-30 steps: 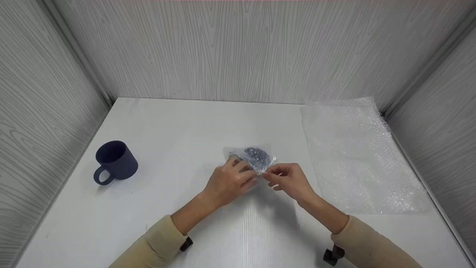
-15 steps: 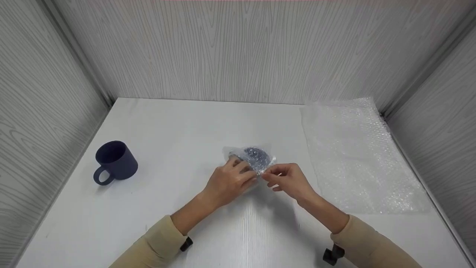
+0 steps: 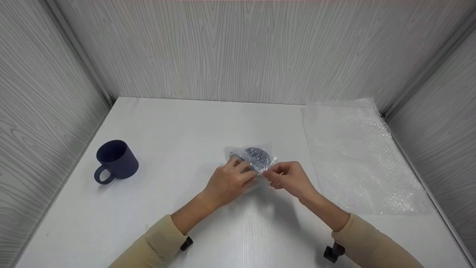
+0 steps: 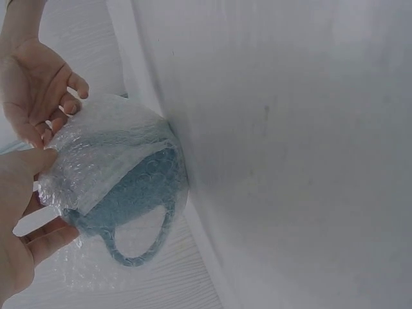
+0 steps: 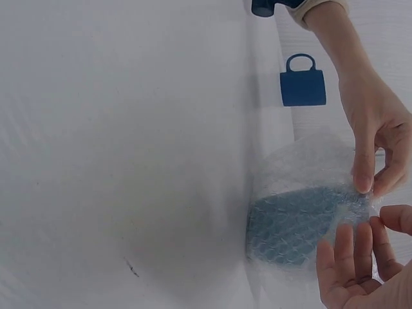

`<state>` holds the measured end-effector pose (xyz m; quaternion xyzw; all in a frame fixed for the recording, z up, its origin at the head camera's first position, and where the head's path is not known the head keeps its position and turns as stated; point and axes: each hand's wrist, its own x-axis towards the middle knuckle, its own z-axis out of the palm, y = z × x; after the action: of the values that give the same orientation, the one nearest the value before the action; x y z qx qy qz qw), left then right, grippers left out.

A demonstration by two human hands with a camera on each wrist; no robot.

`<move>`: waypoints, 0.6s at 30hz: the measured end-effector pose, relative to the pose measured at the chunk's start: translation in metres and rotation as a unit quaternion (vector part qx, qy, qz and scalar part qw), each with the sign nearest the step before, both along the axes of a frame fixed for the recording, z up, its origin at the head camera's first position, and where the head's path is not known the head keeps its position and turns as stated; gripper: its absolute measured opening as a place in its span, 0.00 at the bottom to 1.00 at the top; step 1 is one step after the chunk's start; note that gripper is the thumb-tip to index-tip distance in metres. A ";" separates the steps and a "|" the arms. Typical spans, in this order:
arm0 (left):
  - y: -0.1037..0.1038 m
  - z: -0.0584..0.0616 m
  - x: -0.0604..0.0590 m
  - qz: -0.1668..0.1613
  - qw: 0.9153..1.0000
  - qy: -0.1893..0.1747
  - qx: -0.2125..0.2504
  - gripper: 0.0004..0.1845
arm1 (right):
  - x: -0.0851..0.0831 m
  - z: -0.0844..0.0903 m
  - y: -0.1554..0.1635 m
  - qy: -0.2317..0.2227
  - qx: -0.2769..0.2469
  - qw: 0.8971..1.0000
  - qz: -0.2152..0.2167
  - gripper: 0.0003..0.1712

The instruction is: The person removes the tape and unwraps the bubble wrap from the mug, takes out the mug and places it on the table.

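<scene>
A blue mug [image 4: 138,187] stands on the table at the middle, wrapped in clear bubble wrap [image 4: 96,164]. Its handle shows through the plastic in the left wrist view. My left hand [image 3: 228,182] holds the wrapped mug at its near left side, thumb and fingers on the rim through the wrap. At the near right of the rim, my right hand [image 3: 292,180] pinches an edge of the wrap between thumb and index finger. The other right fingers [image 5: 344,251] are loosely bent beside the wrapped mug. The exact fold under the fingertips is hidden.
An unwrapped dark blue mug [image 3: 124,163] stands at the left of the white table [image 3: 178,126], handle toward the near left. A flat sheet of bubble wrap [image 3: 357,156] lies along the right side. Wood-grain panels [image 3: 238,52] enclose the back and sides.
Very little differs. The right hand has shifted slightly at the wrap's edge, with its lower fingers drawn in a bit. The left hand and both mugs keep their places.
</scene>
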<state>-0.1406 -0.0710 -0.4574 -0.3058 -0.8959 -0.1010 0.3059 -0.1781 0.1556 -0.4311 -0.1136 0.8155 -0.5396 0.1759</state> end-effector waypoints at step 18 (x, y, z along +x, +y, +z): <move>0.000 -0.002 -0.001 -0.014 1.000 0.010 0.010 0.05 | -0.002 0.012 -0.001 -0.019 -0.036 0.999 0.001 0.11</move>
<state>-0.1419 -0.0708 -0.4593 -0.3160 -0.8875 -0.1105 0.3168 -0.1802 0.1550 -0.4192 -0.1102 0.7920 -0.5704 0.1877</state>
